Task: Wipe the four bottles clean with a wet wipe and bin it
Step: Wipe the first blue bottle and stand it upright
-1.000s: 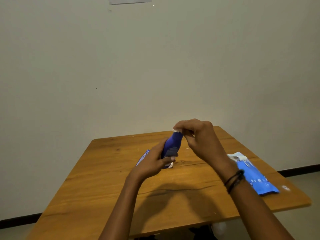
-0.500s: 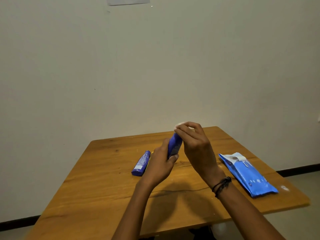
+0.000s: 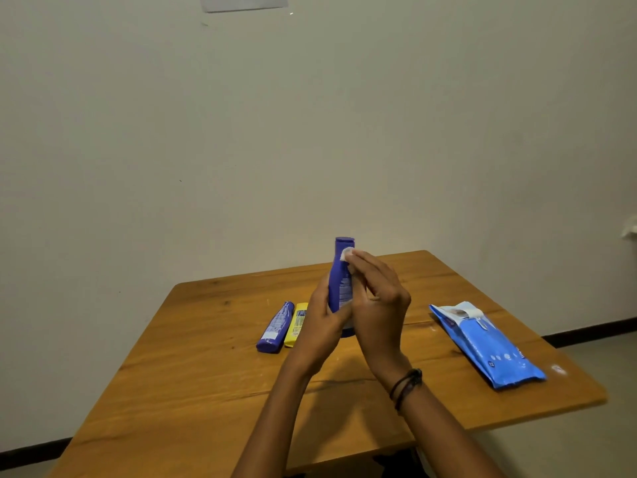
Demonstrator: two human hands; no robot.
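Note:
My left hand grips the lower body of a dark blue bottle, held upright above the wooden table. My right hand presses a small white wet wipe against the bottle's upper right side, just below its cap. Two more bottles lie side by side on the table to the left: a dark blue one and a yellow one. A fourth bottle is not visible.
A blue pack of wet wipes lies on the right part of the table with its white flap peeled back. A pale wall stands right behind the table. The floor shows to the right, past the table's edge.
The held bottle has been turned from tilted to upright and lifted. My right hand slid from its cap down onto its side. The yellow bottle has come into sight.

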